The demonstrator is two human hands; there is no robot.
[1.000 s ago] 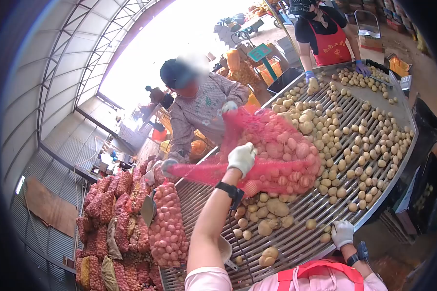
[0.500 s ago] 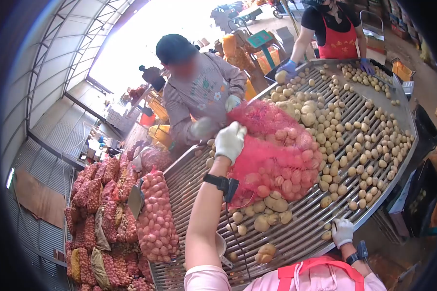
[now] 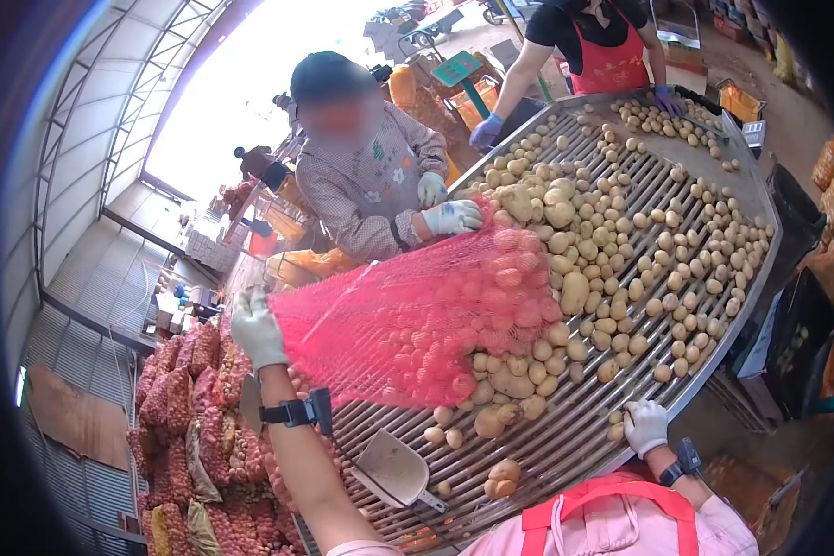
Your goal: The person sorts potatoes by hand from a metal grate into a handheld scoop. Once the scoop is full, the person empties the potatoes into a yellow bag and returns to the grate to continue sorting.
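Note:
My left hand (image 3: 259, 328), in a white glove, is closed on the gathered end of a red mesh bag (image 3: 371, 315) and holds it stretched out to the left. Potatoes (image 3: 422, 357) show through the mesh; the bag's fuller end lies on the slatted metal table (image 3: 565, 445). A co-worker's gloved hand (image 3: 454, 218) touches the bag's far side. My right hand (image 3: 646, 428), also gloved, rests at the near rim, fingers forward beside two small potatoes (image 3: 615, 424); it appears to hold nothing.
Loose potatoes (image 3: 686, 269) spread over the table. A metal scoop (image 3: 394, 466) lies near the front left. Filled mesh sacks (image 3: 171, 435) are stacked at the left. One co-worker (image 3: 366, 176) stands across from me, another in a red apron (image 3: 610, 57) at the far end.
My left hand has pulled the bag's end left and toward me, stretching the mesh over the table. The scoop is now uncovered. The co-worker's hand has come onto the bag. My right hand stays at the rim.

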